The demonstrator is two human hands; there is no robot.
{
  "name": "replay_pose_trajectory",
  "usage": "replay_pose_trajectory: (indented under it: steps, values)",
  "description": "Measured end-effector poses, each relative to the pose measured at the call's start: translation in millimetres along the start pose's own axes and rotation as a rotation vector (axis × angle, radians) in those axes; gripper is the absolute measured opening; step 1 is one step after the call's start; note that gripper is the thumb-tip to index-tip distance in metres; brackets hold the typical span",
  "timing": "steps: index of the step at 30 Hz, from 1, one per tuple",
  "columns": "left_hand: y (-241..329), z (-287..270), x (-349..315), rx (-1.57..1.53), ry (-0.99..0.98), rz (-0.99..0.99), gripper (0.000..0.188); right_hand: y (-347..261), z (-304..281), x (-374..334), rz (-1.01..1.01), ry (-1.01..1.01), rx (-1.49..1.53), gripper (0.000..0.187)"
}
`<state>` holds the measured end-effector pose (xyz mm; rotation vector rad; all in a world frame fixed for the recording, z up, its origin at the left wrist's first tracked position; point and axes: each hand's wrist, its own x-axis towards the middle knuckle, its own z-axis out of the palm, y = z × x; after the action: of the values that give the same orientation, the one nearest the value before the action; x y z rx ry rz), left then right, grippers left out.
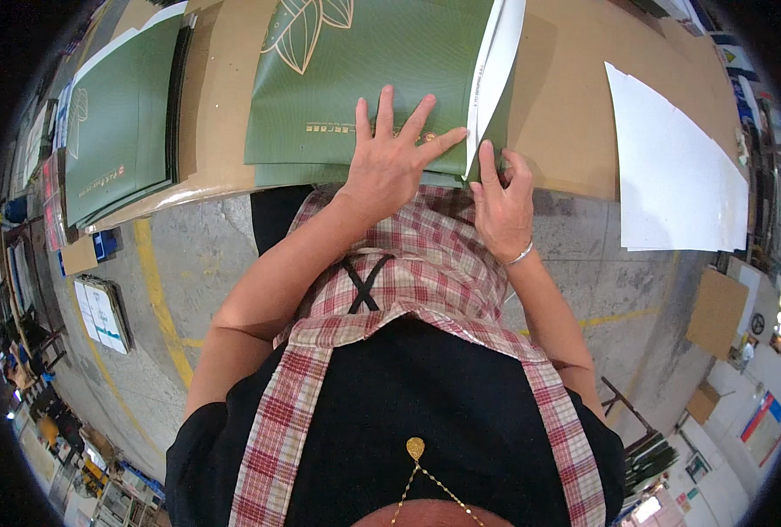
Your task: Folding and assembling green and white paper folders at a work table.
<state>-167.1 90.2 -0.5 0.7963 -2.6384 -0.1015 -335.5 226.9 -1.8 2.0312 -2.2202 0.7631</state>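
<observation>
A green printed paper sheet with a gold leaf drawing lies at the near edge of the table. Along its right side a strip is turned up, and its white underside shows. My left hand rests flat on the sheet with fingers spread, its thumb reaching the turned-up strip. At the lower end of that strip is my right hand, its index finger stretched out and the other fingers partly bent. Its fingertips are close to the sheet's right edge; I cannot make out whether they touch it. More green paper shows beneath.
A stack of similar green sheets lies at the table's left end. White sheets lie on the right, overhanging the near edge of the brown tabletop. On the floor at left is a bundle of white flat pieces; cardboard stands at right.
</observation>
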Motion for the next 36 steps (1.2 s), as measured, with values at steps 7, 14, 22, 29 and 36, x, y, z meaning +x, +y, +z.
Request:
replay_pose_trajectory:
  steps: [7, 14, 22, 29, 36]
  values:
    - [0, -1, 0, 0.058, -0.047, 0.025, 0.058, -1, 0, 0, 0.009, -0.027, -0.064, 0.066]
    - [-2, -1, 0, 0.023, -0.067, 0.028, 0.062, -3, -1, 4, -0.013, -0.027, -0.107, 0.065]
    - [-6, -5, -1, 0.029, -0.123, 0.089, 0.067, -10, -10, 8, 0.051, -0.121, -0.108, 0.065]
    - [-5, -20, -1, -0.026, -0.228, 0.078, 0.07, -15, -22, 20, 0.06, -0.194, -0.04, 0.062]
    - [16, -21, 21, -0.077, -0.285, -0.11, 0.067, -14, -24, 25, 0.046, -0.223, -0.045, 0.059]
